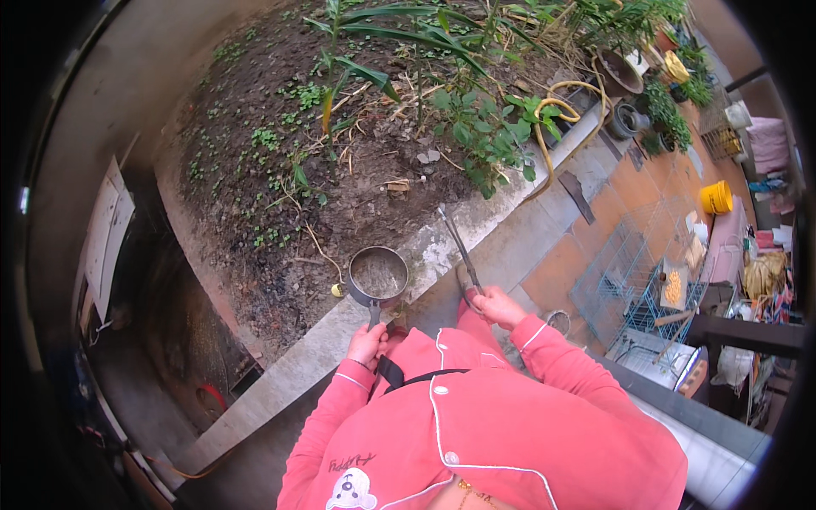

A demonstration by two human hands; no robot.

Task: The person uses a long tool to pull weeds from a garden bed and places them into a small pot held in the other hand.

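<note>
My left hand [368, 346] grips the short handle of a small, worn saucepan [378, 273]. The pan's inside is stained, and it is held over the concrete curb [319, 344] where the soil begins. In my right hand [500, 307] is a pair of long, thin metal tongs [460, 245], whose tips point away from me above the whitish curb. The tips look close together; whether they touch anything is unclear. Before me lies a bed of dark soil [376, 217] with small seedlings, taller leafy plants [484, 134] and a small wooden piece [398, 185].
A yellow hose [542, 137] loops over the curb at the right. Beyond it stand potted plants [663, 115], blue wire cages [625, 274] and a yellow bucket [716, 197]. A dark recess [185, 319] lies left of the bed, beside a leaning white board [109, 236].
</note>
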